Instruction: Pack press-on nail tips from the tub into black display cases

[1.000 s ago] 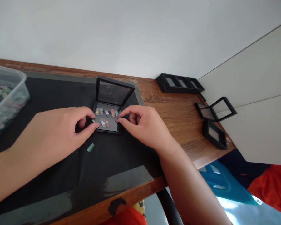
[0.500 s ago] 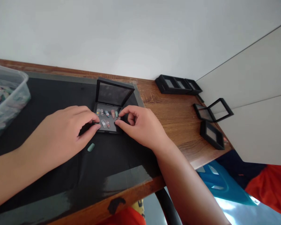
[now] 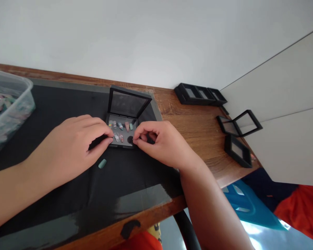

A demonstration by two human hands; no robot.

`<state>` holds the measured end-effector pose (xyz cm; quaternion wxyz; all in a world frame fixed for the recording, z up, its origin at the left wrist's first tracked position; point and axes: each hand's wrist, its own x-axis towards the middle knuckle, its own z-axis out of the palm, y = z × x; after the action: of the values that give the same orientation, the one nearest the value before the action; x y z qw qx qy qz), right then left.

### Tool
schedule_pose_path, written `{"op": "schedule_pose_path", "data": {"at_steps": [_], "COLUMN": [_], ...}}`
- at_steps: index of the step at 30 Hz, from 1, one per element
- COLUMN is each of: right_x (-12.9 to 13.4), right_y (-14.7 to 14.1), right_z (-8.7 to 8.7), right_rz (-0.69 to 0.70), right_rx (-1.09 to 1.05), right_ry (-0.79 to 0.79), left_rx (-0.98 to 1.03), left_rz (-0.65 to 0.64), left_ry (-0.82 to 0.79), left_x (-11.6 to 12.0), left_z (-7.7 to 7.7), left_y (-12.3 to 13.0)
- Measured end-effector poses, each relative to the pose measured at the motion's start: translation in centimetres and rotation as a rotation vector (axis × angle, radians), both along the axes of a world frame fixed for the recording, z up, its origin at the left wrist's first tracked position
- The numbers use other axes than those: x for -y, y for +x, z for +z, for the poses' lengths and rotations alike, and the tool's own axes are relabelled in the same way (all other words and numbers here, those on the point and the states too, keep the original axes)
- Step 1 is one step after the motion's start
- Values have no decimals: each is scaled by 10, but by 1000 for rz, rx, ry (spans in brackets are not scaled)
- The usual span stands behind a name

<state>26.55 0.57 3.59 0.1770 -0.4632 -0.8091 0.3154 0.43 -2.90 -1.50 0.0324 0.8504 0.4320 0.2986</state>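
A small black display case with a see-through lid stands open on the black table cover. Several press-on nails lie in two rows on its grey bed, some pink, some clear or patterned, one green. My left hand pinches the case at its left edge, thumb and forefinger almost meeting. At the front right corner is my right hand, its thumb and forefinger pressed together; whatever they hold is too small to make out. One loose green nail rests on the cover in front of the case.
A clear plastic tub of many nails stands at the left. On the bare wood to the right are several black display cases, one with its lid up. A blue plastic chair and a person's red clothing show at lower right.
My right thumb and forefinger have closed together and shifted slightly down and right. The nail seen between them is no longer visible. My left hand keeps its place at the case's edge.
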Motion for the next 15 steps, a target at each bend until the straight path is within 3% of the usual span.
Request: {"op": "schedule_pose_path", "data": {"at_steps": [9,15], "right_x": [-1,0], "right_y": [1,-1], "right_z": [-6,-10], "right_rz": [-9,31], "right_rx": [-107,-165], "right_ry": [101,52], "left_rx": [-25,-13], "left_rz": [-13,-38], "left_ry": [47,28], "left_x": [-1,0], "left_z": [-2,-4], "left_y": [0,0]}}
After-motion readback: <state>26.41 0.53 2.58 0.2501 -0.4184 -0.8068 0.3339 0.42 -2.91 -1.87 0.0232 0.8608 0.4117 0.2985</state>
